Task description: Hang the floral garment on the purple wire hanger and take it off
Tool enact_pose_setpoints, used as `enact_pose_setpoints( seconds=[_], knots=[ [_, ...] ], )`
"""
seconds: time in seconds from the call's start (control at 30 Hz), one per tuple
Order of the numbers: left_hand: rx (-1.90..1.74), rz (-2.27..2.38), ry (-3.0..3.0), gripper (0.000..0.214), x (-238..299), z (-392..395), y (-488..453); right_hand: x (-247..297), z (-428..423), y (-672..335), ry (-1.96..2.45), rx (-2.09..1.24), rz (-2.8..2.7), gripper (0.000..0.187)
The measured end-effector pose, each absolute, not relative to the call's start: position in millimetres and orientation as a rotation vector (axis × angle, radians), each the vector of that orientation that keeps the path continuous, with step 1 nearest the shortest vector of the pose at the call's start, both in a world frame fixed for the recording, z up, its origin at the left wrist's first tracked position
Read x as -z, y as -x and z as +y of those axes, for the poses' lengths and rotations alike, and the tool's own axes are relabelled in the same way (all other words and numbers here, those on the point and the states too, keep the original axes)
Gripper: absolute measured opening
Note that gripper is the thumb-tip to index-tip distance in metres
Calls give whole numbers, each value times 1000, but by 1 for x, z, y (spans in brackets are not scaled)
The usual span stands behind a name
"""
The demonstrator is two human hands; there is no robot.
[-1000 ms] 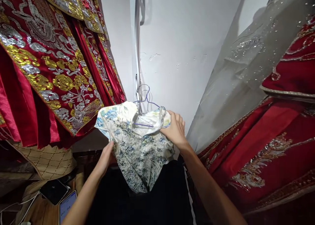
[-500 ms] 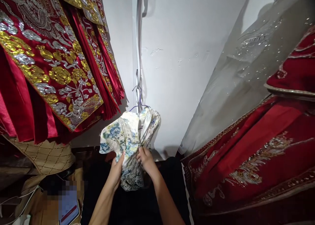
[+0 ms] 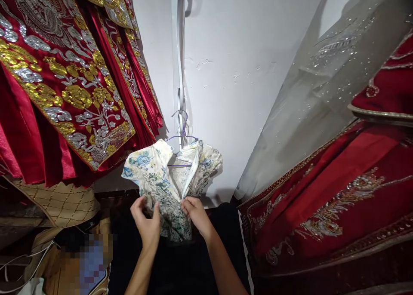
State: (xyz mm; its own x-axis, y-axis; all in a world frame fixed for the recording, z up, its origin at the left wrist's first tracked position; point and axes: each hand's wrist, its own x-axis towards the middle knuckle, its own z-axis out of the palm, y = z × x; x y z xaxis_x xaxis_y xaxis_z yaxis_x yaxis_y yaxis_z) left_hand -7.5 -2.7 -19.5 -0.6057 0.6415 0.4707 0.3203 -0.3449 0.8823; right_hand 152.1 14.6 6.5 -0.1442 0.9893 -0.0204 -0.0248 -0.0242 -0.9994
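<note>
A small cream dress with blue flowers [image 3: 155, 174] hangs on a thin purple wire hanger [image 3: 181, 133] against the white wall. My left hand [image 3: 146, 224] pinches the left front edge of the dress near its lower part. On the right front edge, my right hand [image 3: 195, 213] is closed. The two edges are held slightly apart, showing the pale lining at the neck.
Red robes with gold and silver embroidery [image 3: 64, 80] hang at the left. A grey sequined garment [image 3: 322, 84] and a red embroidered gown [image 3: 338, 200] hang at the right. A tan quilted bag [image 3: 61, 204], a phone and cables lie at the lower left.
My right hand came down from the dress's shoulder to its front. Both hands then bunched the fabric together and now hold its two front edges apart, so the dress has spread wider.
</note>
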Motion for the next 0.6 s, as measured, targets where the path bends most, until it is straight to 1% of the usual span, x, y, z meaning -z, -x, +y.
enact_pose_setpoints(
  seconds=[0.07, 0.13, 0.27, 0.37, 0.5, 0.6],
  knots=[
    [-1759, 1520, -1510, 38, 20, -5, -5, -5, 11, -145, 1140, -1336, -1320, 32],
    [-1553, 1346, -1551, 31, 19, -6, -20, -7, 7, -141, 1135, -1341, -1352, 32],
    [-1478, 1237, -1499, 18, 14, -8, -41, -29, 9, -148, 1097, -1439, -1304, 31],
    [-1415, 1274, -1601, 20, 14, -9, -44, -71, 31, -161, 1039, -1356, -1128, 30],
    [-1335, 1293, -1742, 19, 16, -3, -36, -147, 68, -165, 922, -1253, -1078, 28],
    [-1230, 1268, -1766, 18, 3, 10, -25, -178, 75, -156, 824, -1182, -1093, 27]
  ],
)
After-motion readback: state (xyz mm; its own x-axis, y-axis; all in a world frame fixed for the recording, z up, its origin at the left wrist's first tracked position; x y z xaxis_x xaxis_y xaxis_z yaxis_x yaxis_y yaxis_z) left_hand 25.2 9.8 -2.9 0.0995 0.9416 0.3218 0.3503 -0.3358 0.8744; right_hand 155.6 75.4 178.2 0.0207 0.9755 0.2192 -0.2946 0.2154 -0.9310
